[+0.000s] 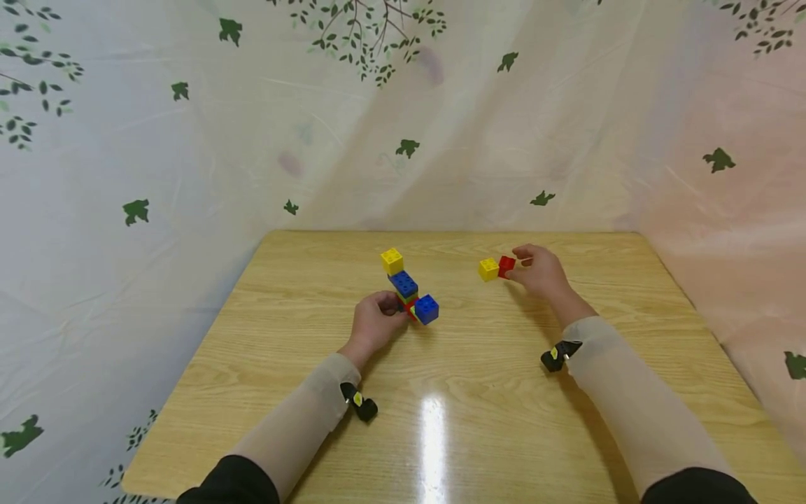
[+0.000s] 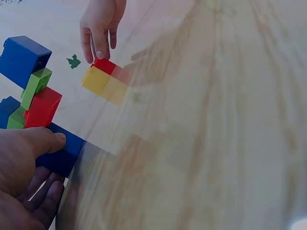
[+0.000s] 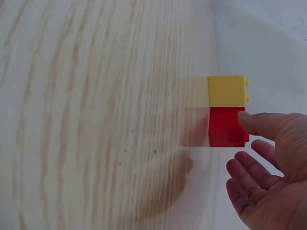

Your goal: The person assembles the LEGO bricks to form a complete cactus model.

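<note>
My left hand (image 1: 376, 322) grips the bottom blue brick (image 2: 64, 151) of a joined stack of toy building bricks between thumb and fingers. Above that brick sit a red brick (image 2: 44, 106), green pieces (image 2: 36, 87) and more blue bricks (image 1: 404, 283). A yellow brick (image 1: 392, 261) tops the far end, and a blue brick (image 1: 427, 309) sticks out on the right. My right hand (image 1: 540, 271) is at a loose red brick (image 3: 227, 127), the thumb touching its upper edge while the other fingers stand apart from it. A yellow brick (image 3: 226, 91) stands against the red one.
The wooden table (image 1: 491, 406) carries the bricks, with its far edge just behind them. A pale cloth (image 1: 352, 168) with leaf prints hangs behind and at the sides. Each forearm wears a small black camera (image 1: 554, 357) at the wrist.
</note>
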Motion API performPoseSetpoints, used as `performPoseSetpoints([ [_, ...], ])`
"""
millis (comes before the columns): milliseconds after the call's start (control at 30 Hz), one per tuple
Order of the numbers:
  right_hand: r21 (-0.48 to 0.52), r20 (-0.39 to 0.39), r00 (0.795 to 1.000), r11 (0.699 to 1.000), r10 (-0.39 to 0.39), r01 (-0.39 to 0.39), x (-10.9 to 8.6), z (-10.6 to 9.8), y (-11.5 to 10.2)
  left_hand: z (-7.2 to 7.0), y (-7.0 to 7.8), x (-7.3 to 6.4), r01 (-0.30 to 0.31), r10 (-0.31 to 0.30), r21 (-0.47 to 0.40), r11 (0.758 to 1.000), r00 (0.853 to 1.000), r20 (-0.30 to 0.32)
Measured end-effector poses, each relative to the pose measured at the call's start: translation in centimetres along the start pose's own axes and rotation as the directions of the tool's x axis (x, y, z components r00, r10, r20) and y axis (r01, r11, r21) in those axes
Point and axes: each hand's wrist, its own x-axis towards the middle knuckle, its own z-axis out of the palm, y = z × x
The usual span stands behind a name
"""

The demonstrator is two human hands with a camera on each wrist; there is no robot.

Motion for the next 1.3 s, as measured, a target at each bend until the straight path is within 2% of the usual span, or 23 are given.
performPoseSetpoints([
  [200,0.025,0.010,1.000,1.000,0.019,-0.019,0.5,0.6,0.5,0.0,-0.2,0.2,-0.008,0.008,0.013,1.000,1.000,0.001],
  [600,-0.007,-0.006,1.000,1.000,0.005,-0.005,0.6,1.5,0.9,-0.2,-0.2,0.3,-0.035,0.035,0.003,0.999,0.999,0.025],
  [967,0.061,-0.099,0.995,0.998,0.024,-0.018,0.5,1.2,1.1,-0.4,-0.1,0.6,-0.054,0.054,0.000,0.999,0.997,0.051],
  [1133,0.091,-0.150,0.989,0.996,-0.007,0.021,0.2,1.1,0.5,-0.5,-0.1,0.8,-0.060,0.062,-0.026,0.998,0.994,0.084],
  [1300,0.072,-0.176,0.982,0.995,-0.061,0.075,-0.1,1.3,-1.0,-0.6,-0.4,1.0,-0.052,0.055,-0.033,0.998,0.991,0.118],
])
